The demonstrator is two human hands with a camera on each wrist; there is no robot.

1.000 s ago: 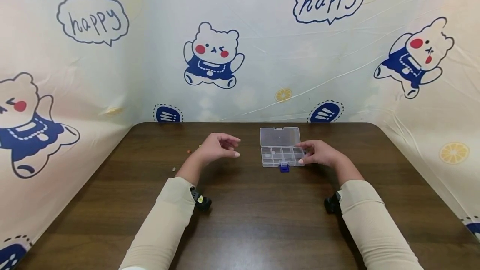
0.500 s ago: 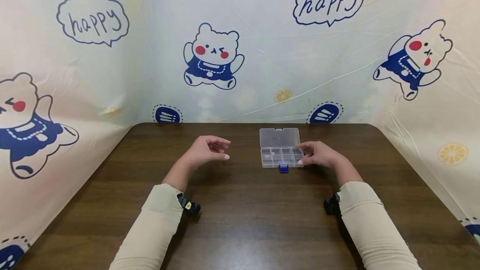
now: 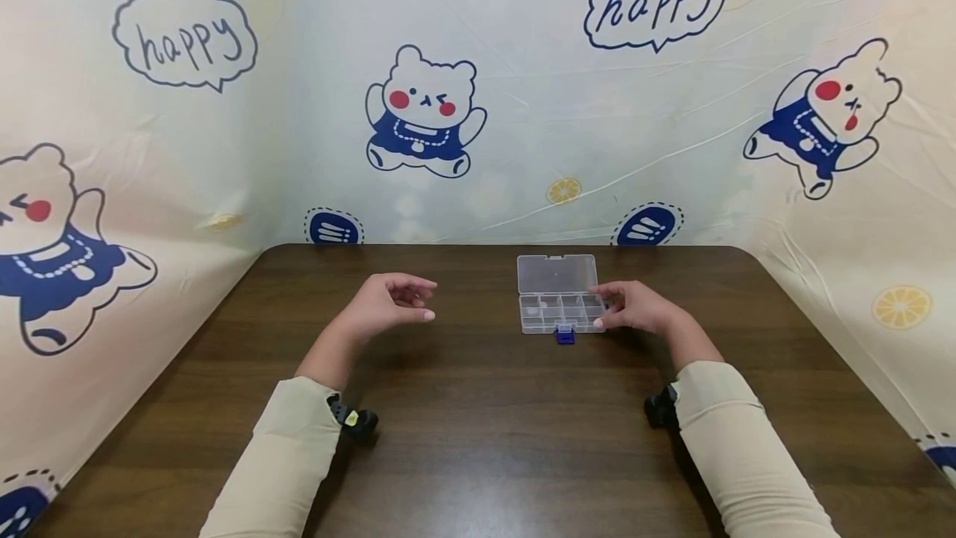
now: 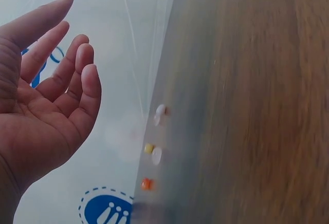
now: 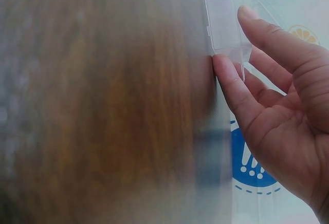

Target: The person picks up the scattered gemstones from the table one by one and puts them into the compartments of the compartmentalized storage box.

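A clear plastic compartment box (image 3: 553,314) lies on the table with its lid (image 3: 557,274) raised at the back and a blue latch (image 3: 565,336) at the front. Small whitish pieces seem to sit in its left compartments. My right hand (image 3: 638,305) holds the box's right end, thumb at the front corner and fingers behind; the right wrist view shows fingertips against the box edge (image 5: 221,16). To the left, my left hand (image 3: 387,302) hovers over the table, fingers loosely bent and holding nothing. Several small pill-like pieces, white (image 4: 157,155), yellow (image 4: 149,148) and orange (image 4: 147,184), lie near it.
The brown wooden table (image 3: 478,430) reaches back to a printed cloth backdrop (image 3: 523,106) with bears on it. A black wrist camera (image 3: 362,424) sits at the left cuff and another camera (image 3: 660,408) at the right. In the head view the small pieces are hidden.
My left hand has moved left, away from the box, with its fingers staying loosely bent. The small pieces seen beside it earlier are now covered in the head view. My right hand stays at the box.
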